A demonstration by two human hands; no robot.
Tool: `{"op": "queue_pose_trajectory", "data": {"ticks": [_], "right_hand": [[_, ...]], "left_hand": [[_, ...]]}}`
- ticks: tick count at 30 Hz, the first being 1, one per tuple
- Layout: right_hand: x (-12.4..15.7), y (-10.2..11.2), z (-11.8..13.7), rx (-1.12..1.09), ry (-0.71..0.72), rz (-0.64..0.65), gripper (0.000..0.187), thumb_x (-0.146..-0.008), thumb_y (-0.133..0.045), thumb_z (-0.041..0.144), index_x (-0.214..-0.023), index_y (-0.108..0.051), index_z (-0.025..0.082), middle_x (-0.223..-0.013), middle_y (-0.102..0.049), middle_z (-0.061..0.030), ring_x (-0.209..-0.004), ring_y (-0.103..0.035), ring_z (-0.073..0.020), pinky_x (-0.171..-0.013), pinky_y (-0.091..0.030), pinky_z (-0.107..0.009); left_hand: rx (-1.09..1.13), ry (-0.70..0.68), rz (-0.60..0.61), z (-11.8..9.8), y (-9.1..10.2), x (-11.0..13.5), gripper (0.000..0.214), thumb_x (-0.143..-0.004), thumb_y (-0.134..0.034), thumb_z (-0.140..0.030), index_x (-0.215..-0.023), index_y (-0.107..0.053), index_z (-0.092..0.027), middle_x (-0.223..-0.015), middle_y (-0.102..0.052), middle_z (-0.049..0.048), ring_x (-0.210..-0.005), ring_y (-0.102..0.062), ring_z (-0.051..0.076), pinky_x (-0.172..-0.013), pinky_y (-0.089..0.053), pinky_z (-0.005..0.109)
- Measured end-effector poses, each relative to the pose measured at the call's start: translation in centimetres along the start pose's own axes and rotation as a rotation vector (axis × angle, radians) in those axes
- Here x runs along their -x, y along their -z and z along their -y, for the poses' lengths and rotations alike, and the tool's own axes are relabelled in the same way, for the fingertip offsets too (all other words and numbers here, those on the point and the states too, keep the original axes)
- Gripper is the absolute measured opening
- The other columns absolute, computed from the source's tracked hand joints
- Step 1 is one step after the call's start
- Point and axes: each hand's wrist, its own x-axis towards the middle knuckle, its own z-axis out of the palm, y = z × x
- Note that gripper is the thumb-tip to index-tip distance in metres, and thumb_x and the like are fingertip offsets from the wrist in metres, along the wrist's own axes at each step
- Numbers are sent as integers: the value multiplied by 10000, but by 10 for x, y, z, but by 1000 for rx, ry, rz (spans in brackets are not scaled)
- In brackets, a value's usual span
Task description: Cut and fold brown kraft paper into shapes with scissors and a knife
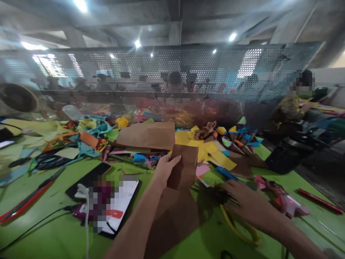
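Observation:
My left hand pinches a folded piece of brown paper between thumb and fingers, holding it upright over the green table. Below it lies a larger sheet of brown paper. To the right, my right hand is low over the table, its fingers at a dark, blurred tool that looks like scissors. Whether those fingers grip it is smeared by motion. A yellow curved strip or handle lies under that hand. A blue-handled cutter rests just beyond it.
At the right are a pink glue gun and a red pen. On the left lie a phone, a lit screen, a cable and red-handled scissors. Coloured paper scraps pile up before a perforated metal screen. A person sits far right.

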Motion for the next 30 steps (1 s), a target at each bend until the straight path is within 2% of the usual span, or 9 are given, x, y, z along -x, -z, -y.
{"op": "queue_pose_trajectory", "data": {"ticks": [4,9,16,18,21,24,27,30], "right_hand": [[17,-8,4,74,-43,34,605,-673,-533,163,-1276,-572,203,-1234,-611,-136,-1116,-572,-317,-915,-459,-452],[17,-13,12,170,-114,11,624,-571,-516,126,-1182,-622,199,-1100,-647,-136,-1041,-583,-341,-801,-468,-434],[20,-20,13,145,-177,-30,625,-585,-511,145,-1198,-625,197,-1057,-652,-128,-1001,-607,-337,-780,-457,-417],[22,-18,11,68,-194,-53,634,-578,-519,157,-1200,-630,203,-1041,-659,-125,-955,-623,-331,-773,-463,-415],[24,-10,2,-291,-198,-121,609,-595,-543,205,-1195,-640,237,-1126,-663,-115,-981,-629,-331,-796,-479,-413],[23,-2,-10,-862,-213,-193,525,-659,-580,278,-1177,-662,254,-1138,-685,-104,-1013,-627,-331,-787,-499,-408],[17,1,-11,-1367,-242,-222,445,-705,-641,359,-1134,-694,253,-1038,-718,-109,-878,-646,-310,-736,-510,-418],[4,1,1,-1608,-183,-200,360,-703,-713,389,-1034,-721,247,-912,-712,-87,-726,-613,-236,-663,-506,-363]], "left_hand": [[54,5,16,2,-1,1,377,-508,-895,-378,-743,-724,-138,-627,-703,12,-511,-586,99,-531,-439,201],[71,31,33,1,-2,2,414,-471,-910,-384,-742,-727,-130,-634,-711,21,-514,-594,104,-522,-435,202],[68,32,36,0,-3,0,446,-439,-920,-398,-722,-717,-119,-595,-689,10,-490,-563,87,-500,-410,191],[63,35,41,1,-2,0,452,-443,-918,-405,-730,-717,-119,-598,-690,12,-490,-567,92,-498,-413,195],[71,37,59,3,0,0,445,-465,-914,-397,-761,-725,-124,-635,-710,22,-516,-592,104,-520,-435,203],[77,36,78,4,0,0,441,-483,-910,-392,-788,-734,-127,-660,-722,26,-535,-606,110,-541,-452,208],[65,40,77,4,0,-1,448,-483,-910,-394,-799,-737,-127,-665,-725,27,-537,-606,110,-548,-457,210],[60,40,82,4,0,-1,440,-497,-906,-396,-804,-738,-129,-695,-735,34,-559,-617,113,-566,-465,211]]}}
